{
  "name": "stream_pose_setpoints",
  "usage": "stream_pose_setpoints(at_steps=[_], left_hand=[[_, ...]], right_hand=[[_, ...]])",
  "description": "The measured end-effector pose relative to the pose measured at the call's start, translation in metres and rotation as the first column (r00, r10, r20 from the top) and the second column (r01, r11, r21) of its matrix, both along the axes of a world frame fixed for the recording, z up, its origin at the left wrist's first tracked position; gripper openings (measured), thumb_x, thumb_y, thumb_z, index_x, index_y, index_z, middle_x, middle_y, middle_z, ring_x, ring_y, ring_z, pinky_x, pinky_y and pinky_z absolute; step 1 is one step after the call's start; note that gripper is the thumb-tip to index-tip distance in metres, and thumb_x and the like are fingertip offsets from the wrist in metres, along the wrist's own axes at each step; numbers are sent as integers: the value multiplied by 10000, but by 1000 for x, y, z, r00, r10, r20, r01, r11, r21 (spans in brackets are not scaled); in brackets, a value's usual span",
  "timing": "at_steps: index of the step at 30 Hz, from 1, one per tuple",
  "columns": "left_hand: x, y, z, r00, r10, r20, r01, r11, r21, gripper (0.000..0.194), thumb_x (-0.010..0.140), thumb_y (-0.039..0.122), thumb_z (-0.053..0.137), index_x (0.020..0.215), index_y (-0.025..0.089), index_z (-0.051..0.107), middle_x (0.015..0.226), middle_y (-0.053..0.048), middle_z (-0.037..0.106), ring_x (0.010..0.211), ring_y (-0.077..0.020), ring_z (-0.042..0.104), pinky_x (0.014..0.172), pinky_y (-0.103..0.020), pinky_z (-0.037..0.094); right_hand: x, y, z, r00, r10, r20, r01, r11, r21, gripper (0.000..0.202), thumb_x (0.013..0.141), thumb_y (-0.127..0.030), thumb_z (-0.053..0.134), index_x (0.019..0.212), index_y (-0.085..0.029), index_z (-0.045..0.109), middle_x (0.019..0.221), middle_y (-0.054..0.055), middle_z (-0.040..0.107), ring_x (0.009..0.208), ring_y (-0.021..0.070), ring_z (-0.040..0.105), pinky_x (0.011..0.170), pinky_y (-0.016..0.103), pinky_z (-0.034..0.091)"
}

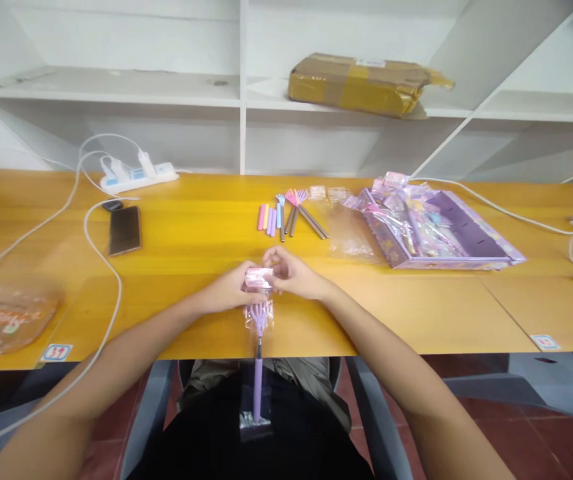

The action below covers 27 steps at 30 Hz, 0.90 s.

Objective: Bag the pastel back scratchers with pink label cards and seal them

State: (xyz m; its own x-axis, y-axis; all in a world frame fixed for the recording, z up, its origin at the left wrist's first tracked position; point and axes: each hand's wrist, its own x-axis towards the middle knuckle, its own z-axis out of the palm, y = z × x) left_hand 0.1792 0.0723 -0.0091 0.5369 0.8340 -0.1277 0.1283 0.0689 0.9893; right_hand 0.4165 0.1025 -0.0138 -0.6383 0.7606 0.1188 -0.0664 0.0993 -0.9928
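Note:
A purple back scratcher (258,387) lies inside a clear plastic bag (268,321), its claw end toward the table and its handle hanging over the edge, in front of my black shirt. At the top of the bag is a pink header card (259,279). My left hand (227,289) is closed on the card end of the bag from the left. My right hand (297,275) has its fingers curled in a pinch at the card's right edge. Beyond my hands lie loose back scratchers (300,208) with grey shafts, beside several coloured handle sleeves (268,219).
A purple display box (481,227) filled with bagged items stands at the right. On the left are a phone (125,230), a power strip (151,176), white cables and an orange package (6,317). A taped cardboard parcel (356,83) sits on the shelf.

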Motion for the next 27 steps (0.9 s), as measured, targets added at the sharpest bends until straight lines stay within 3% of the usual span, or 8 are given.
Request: stream_pose_setpoints(at_steps=[4,6,9,12,16,21,24,27], left_hand=[[-3,11,10,925,360,125,-371,924,89,563,772,387,943,1176,167,618,1075,-81,752,876,-192,730,734,-303,580],[-6,18,16,841,497,212,-523,847,89,544,769,398,941,1134,171,608,989,-45,738,790,-165,702,662,-273,553],[-9,25,21,750,583,313,-629,774,64,568,742,399,951,1118,183,585,888,-1,703,685,-136,652,553,-236,482],[-8,25,20,717,595,363,-648,760,34,607,732,397,960,1148,189,570,877,14,694,676,-127,647,538,-226,470],[-3,19,18,722,577,382,-628,778,12,638,739,404,971,1184,195,564,912,10,711,711,-131,675,566,-228,494],[-5,16,26,738,523,427,-531,840,-112,604,891,681,766,1172,192,552,1023,-93,803,739,-181,745,671,-308,570],[-11,18,27,768,477,427,-463,875,-143,642,935,764,634,1209,194,527,1031,-127,826,691,-199,750,698,-346,580],[-12,18,25,825,420,379,-404,906,-125,643,958,772,578,1222,189,519,930,-113,822,663,-214,740,658,-338,555]], right_hand=[[5,3,5,994,88,58,-79,987,-143,477,921,-504,824,1186,-237,530,1019,-9,645,633,81,618,448,181,437],[7,2,9,968,219,126,-195,964,-180,481,871,-495,882,1124,-199,600,969,-6,682,668,83,621,521,193,487],[7,-1,11,931,326,164,-297,937,-183,461,814,-484,933,1015,-168,665,903,-14,709,757,104,650,714,254,572],[6,-1,12,927,348,142,-319,928,-194,449,823,-511,919,983,-159,691,913,-7,726,808,120,679,804,289,583],[6,-2,12,926,343,156,-316,933,-174,504,778,-539,943,1025,-157,729,905,-3,740,779,129,668,730,271,575],[4,-3,18,911,359,203,-323,927,-189,513,834,-592,882,1052,-141,770,810,-1,726,608,98,544,562,243,473],[14,6,34,973,169,157,-157,984,-89,510,860,-608,847,1085,-159,762,890,20,740,659,108,566,606,255,485],[42,21,62,970,-205,129,189,974,126,443,898,-612,797,1003,-187,732,872,21,699,700,133,570,650,280,494]])
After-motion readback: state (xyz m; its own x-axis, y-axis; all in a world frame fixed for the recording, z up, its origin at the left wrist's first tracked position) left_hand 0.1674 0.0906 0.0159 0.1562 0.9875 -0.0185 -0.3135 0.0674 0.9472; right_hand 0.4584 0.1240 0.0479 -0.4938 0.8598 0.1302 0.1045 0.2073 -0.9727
